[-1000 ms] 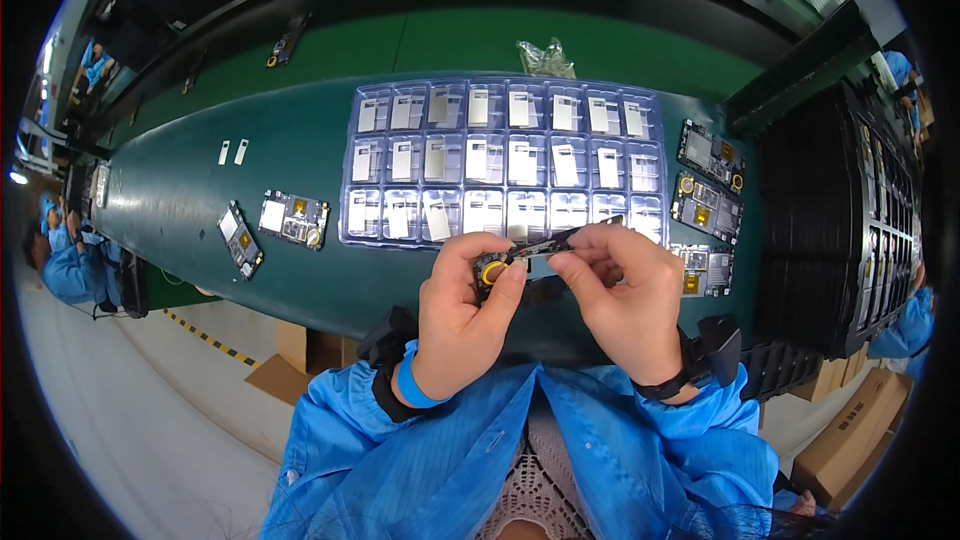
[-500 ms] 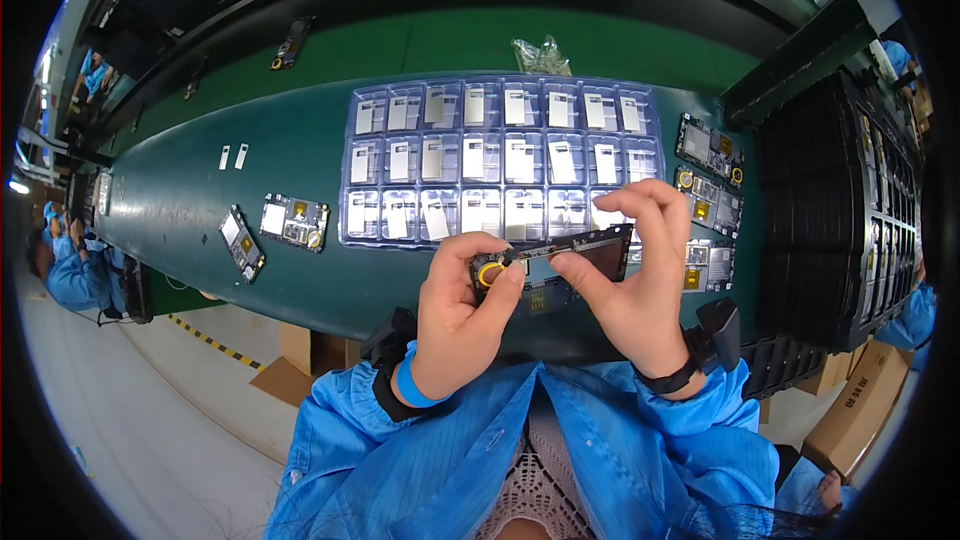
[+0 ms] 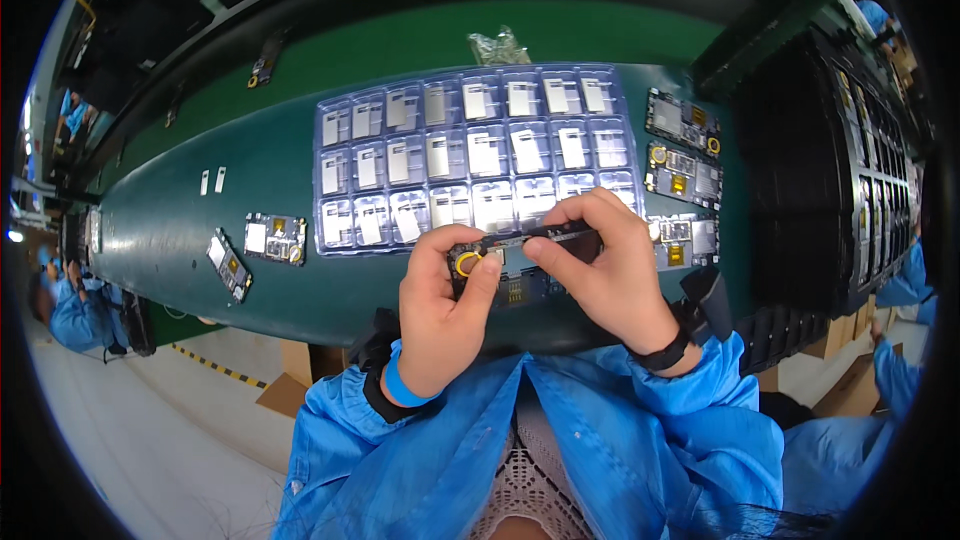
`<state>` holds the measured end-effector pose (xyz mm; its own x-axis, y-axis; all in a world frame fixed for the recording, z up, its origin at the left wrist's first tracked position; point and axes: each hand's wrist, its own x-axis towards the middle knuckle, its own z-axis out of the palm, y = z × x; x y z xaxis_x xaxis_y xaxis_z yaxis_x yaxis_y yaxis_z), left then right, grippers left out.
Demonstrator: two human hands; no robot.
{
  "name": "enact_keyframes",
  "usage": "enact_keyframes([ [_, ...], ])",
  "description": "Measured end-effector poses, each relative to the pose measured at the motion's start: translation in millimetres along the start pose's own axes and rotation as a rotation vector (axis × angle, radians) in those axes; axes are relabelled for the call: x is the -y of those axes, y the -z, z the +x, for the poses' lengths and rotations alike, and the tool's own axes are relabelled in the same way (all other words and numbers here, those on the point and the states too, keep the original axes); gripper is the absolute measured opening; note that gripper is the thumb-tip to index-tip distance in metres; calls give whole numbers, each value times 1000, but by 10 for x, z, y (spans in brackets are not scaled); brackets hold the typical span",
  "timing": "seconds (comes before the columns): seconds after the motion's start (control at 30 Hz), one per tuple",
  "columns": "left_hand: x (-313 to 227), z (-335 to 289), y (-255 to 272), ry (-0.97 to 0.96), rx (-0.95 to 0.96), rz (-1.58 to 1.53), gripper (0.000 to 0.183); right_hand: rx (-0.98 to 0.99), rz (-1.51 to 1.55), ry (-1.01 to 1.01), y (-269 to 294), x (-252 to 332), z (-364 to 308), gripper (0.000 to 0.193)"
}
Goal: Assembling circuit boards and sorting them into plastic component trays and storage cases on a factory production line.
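We see a wide dark green tabletop (image 3: 180, 230) curving across the view, and at its right edge a tall black rack (image 3: 850, 170) of stacked trays. In the middle of the tabletop lies a large clear blister tray (image 3: 475, 155), its rows of square pockets each holding a small pale rectangular part. To the right of the tray sit three dark circuit boards (image 3: 683, 155) with yellow spots, one behind the other. Left of the tray lie two more small boards (image 3: 275, 238), and further left two little white strips (image 3: 212, 181). Behind the tray rests a crumpled clear plastic bag (image 3: 497, 46). At the near edge, just in front of the tray, our left hand (image 3: 440, 310) and right hand (image 3: 610, 275) pinch a narrow dark phone board (image 3: 525, 240) between them, held above the tabletop: the left thumb and fingers close on the end with a yellow ring, the right fingers curl over the other end. A blue band circles the left wrist, a black one the right
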<state>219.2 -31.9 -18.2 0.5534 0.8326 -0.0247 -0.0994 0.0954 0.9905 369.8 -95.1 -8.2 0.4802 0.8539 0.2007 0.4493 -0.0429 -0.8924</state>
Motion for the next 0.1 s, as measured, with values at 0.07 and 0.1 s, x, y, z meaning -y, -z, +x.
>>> enact_keyframes([
  [0.07, -12, 23, -21, 38, 50, -14, 26, 67, 80, -116, 74, -10, -13, 23],
  [0.1, -22, 50, -35, 75, 82, -23, 24, 149, 171, -224, 118, -10, -20, 25],
])
